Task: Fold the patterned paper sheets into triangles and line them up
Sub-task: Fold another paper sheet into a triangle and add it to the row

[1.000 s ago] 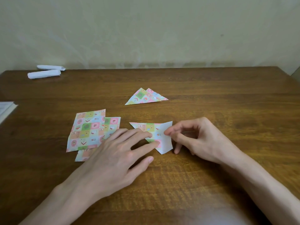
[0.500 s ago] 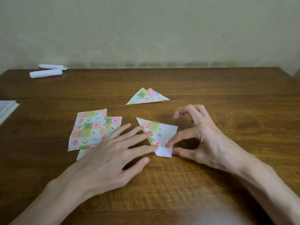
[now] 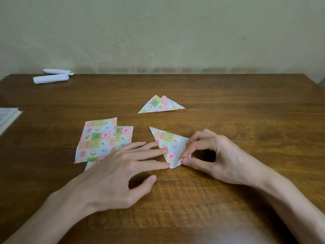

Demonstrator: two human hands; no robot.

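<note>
A half-folded patterned sheet [image 3: 168, 143] lies at the table's middle, its pastel checks up and a white strip showing along its right edge. My left hand [image 3: 123, 166] presses straight fingers on its left side. My right hand [image 3: 216, 155] pinches the sheet's lower right corner between thumb and forefinger. Two flat patterned sheets [image 3: 100, 138] lie overlapped to the left, partly under my left hand. Two folded triangles [image 3: 161, 104] sit overlapped farther back.
Two rolled white papers [image 3: 52, 77] lie at the far left of the wooden table [image 3: 246, 120]. A white book or pad [image 3: 8, 117] pokes in at the left edge. A pale wall stands behind the table.
My right hand went from the sheet's upper corner down to its lower right corner and now pinches it. The sheet turned and closed toward a triangle. My left fingers kept pressing.
</note>
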